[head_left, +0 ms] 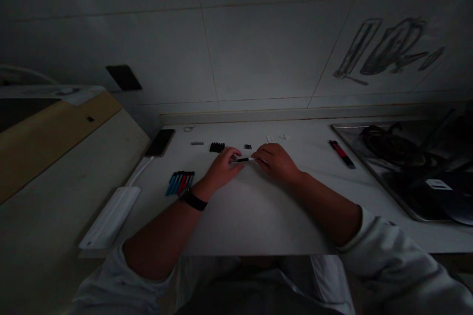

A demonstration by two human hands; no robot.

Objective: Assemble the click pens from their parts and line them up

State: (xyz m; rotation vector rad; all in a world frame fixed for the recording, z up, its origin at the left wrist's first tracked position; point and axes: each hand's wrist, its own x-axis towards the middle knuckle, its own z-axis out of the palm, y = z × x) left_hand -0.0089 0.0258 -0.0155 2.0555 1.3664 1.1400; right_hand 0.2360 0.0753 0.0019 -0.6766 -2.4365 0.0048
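Note:
A slim pen [243,160], part black and part white, lies level between my two hands just above the counter. My left hand [224,163] has its fingers and thumb closed on the pen's left end. The right end is pinched by my right hand [275,161], whose fingertips partly hide it. Just behind my left hand are a row of short black pieces [217,147] and a row of small springs [197,143]. A tiny dark group of parts [247,146] and thin white sticks [270,139] lie behind the pen. Blue, red and dark pen barrels [180,182] rest beside my left wrist.
At the left are a phone [160,142] and a white power strip [110,217] with a cable. A red and black pen-like tool [342,154] lies at the right, before a stove [369,167]. Small clear bits [284,136] and a ring [188,129] sit near the tiled wall [258,54].

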